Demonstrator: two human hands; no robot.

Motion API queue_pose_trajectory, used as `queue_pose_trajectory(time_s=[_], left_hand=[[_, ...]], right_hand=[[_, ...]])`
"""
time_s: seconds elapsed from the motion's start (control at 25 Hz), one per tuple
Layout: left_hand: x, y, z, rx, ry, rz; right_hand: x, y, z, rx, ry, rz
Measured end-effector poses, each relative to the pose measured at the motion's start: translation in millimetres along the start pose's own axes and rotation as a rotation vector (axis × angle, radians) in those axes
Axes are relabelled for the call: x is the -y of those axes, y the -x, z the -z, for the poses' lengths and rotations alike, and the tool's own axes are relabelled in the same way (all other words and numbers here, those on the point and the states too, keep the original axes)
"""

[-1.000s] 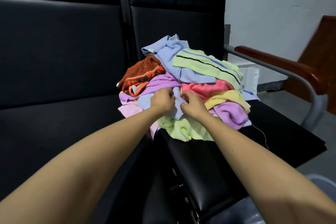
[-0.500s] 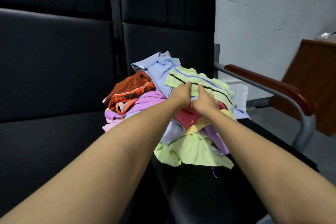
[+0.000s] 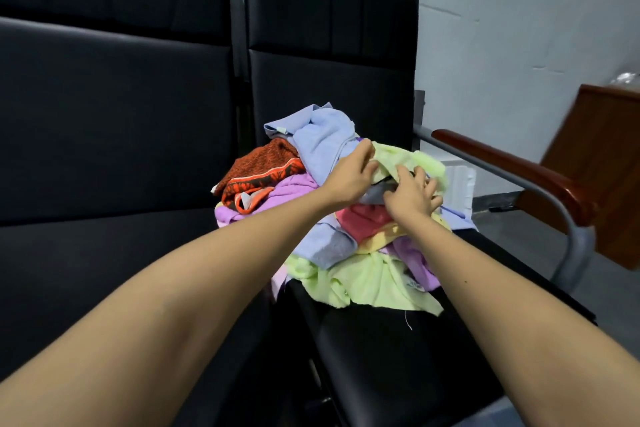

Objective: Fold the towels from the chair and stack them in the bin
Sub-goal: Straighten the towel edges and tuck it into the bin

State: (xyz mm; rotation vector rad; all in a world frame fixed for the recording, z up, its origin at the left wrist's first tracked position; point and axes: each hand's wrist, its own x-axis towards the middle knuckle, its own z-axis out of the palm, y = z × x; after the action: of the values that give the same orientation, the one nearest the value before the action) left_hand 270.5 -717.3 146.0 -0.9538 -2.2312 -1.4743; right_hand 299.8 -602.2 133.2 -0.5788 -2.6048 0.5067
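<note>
The pale green terry towel (image 3: 420,159) tops the heap of coloured towels (image 3: 346,239) on the black padded chair (image 3: 398,350), and its length runs rightward. The left hand (image 3: 348,178) pinches its left edge. The right hand (image 3: 414,196), fingers spread, rests just beside, equally near.

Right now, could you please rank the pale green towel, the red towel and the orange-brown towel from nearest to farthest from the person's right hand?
1. The pale green towel, on top, touching the right hand.
2. The red towel, just beneath the wrist.
3. The orange-brown towel, away at the left.
</note>
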Motion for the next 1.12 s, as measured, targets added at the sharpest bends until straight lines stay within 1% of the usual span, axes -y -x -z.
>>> queue_pose_trajectory(time_s=[0.08, 0.12, 0.2, 0.28, 0.32, 0.36, 0.4, 0.44, 0.52, 0.56, 0.68, 0.72, 0.76, 0.8, 0.88, 0.96, 1.0, 1.04, 1.12], left_hand=[[-17.6, 8.6, 3.6, -0.015, 0.2, 0.106], [-26.9, 13.4, 3.7, 0.009, 0.288, 0.187], [-37.1, 22.0, 4.0, 0.112, 0.411, 0.371], [-42.7, 28.9, 4.9, 0.195, 0.527, 0.573], [-46.5, 32.4, 6.6, 0.2, 0.613, 0.693], [-51.5, 35.9, 8.0, 0.197, 0.716, 0.802], [-55.3, 38.2, 8.7, 0.203, 0.823, 0.883], [-59.3, 40.0, 8.8, 0.225, 0.919, 0.927], [-64.0, 42.9, 7.7, 0.274, 1.036, 0.928], [-62.5, 44.5, 6.8, 0.276, 1.056, 0.918], [-50.0, 52.2, 11.2, 0.187, 1.057, 0.899], [-46.4, 56.4, 16.9, 0.159, 1.063, 0.877], [-42.2, 59.9, 22.8, 0.122, 1.095, 0.849], [-40.1, 63.2, 29.8, 0.105, 1.12, 0.833], [-37.9, 70.5, 42.7, 0.128, 1.139, 0.84], [-37.0, 78.1, 51.5, 0.18, 1.075, 0.865], [-40.4, 82.1, 55.5, 0.204, 1.039, 0.872], [-42.1, 84.2, 59.1, 0.235, 1.003, 0.877], [-42.1, 89.0, 63.8, 0.225, 0.937, 0.904]], right_hand=[[-1.6, 2.8, 8.2, -0.039, -0.163, 0.012], [0.6, 8.4, 15.4, -0.055, -0.285, 0.016], [7.9, 21.0, 32.2, -0.098, -0.485, -0.003], [15.0, 27.3, 47.6, -0.129, -0.713, -0.098], [17.2, 28.9, 54.1, -0.124, -0.861, -0.163], [19.2, 31.5, 60.5, -0.05, -1.038, -0.238], [21.4, 34.0, 64.8, 0.086, -1.199, -0.3], [21.7, 36.3, 66.5, 0.202, -1.299, -0.352], [24.5, 48.6, 73.4, 0.396, -1.327, -0.338], [24.8, 53.0, 76.4, 0.503, -1.28, -0.31], [19.2, 60.2, 86.5, 0.767, -1.086, -0.184], [15.4, 60.4, 90.4, 0.806, -1.003, -0.143], [10.7, 56.0, 90.5, 0.792, -0.93, -0.13], [5.9, 51.9, 87.7, 0.737, -0.866, -0.142], [3.3, 54.7, 83.6, 0.631, -0.829, -0.221], [3.2, 62.5, 76.2, 0.708, -0.987, -0.274], [4.4, 68.5, 72.8, 0.759, -1.043, -0.241], [5.1, 73.7, 71.7, 0.793, -1.063, -0.2], [10.7, 78.7, 75.1, 0.78, -1.079, -0.187]])
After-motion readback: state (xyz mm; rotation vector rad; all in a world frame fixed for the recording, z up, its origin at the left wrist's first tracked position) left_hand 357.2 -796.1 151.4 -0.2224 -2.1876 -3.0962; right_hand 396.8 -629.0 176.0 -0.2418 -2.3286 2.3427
